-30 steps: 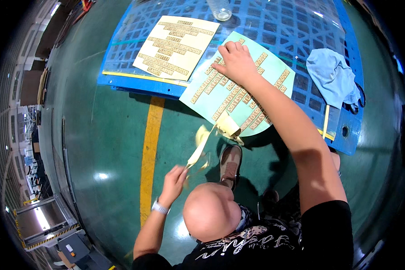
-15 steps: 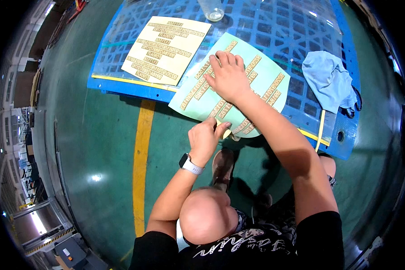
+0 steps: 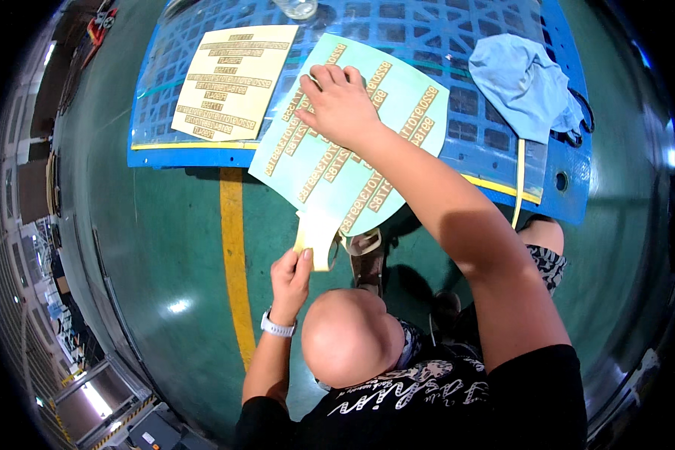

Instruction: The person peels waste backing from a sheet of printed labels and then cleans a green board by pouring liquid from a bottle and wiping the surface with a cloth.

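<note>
A pale green sheet [image 3: 420, 94] with rows of brown mirrored lettering lies at a slant on the blue table, its lower part hanging over the near edge. My right hand [image 3: 343, 105] rests on its upper left part, fingers spread, holding nothing. Below the sheet's near edge, my left hand [image 3: 290, 274] pinches a pale yellow strip [image 3: 319, 238]. The strip stretches up to the underside or edge of the sheet; which one I cannot tell. A thin pale loop [image 3: 364, 244] hangs beside it. To the left lies a cream sheet [image 3: 236, 82] with similar lettering.
The blue grid-topped table [image 3: 191, 156] has a clear cover and yellow edging. A light blue cloth [image 3: 514, 79] with a dark cord lies on the right, above a narrow yellow strip [image 3: 519, 180]. A clear cup [image 3: 298, 7] stands at the far edge. My knee [image 3: 349, 330] is below.
My left hand has moved down and left from the green sheet's near edge, drawing out the yellow strip. My right hand stays on the sheet. The whole view has shifted slightly.
</note>
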Demonstrator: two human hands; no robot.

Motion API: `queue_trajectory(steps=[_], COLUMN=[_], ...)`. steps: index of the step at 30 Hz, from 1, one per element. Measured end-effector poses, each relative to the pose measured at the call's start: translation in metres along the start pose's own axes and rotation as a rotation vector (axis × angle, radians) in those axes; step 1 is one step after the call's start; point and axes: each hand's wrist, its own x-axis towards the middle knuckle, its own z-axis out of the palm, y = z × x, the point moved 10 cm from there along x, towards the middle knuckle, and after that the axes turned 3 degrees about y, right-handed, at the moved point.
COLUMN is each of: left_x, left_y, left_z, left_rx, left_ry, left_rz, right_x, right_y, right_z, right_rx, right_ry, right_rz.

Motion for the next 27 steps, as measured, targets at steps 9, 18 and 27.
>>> queue_trajectory(steps=[9, 18, 27], left_x=[-0.187, -0.006, 0.074], left_y=[-0.205, -0.02, 0.104], left_z=[-0.158, -0.054, 0.057], left_rx=[0.213, 0.954, 0.933], left_ry=[0.173, 0.036, 0.049], left_rz=[-0.495, 0.372, 1.15], right_x=[-0.003, -0.006, -0.125], right_y=[0.0, 0.045, 0.224], right_z=[-0.006, -0.05, -0.222], right_rx=[0.024, 0.645, 0.167], right_ry=[0.096, 0.129, 0.305], right_rz=[-0.03, 0.097, 0.283])
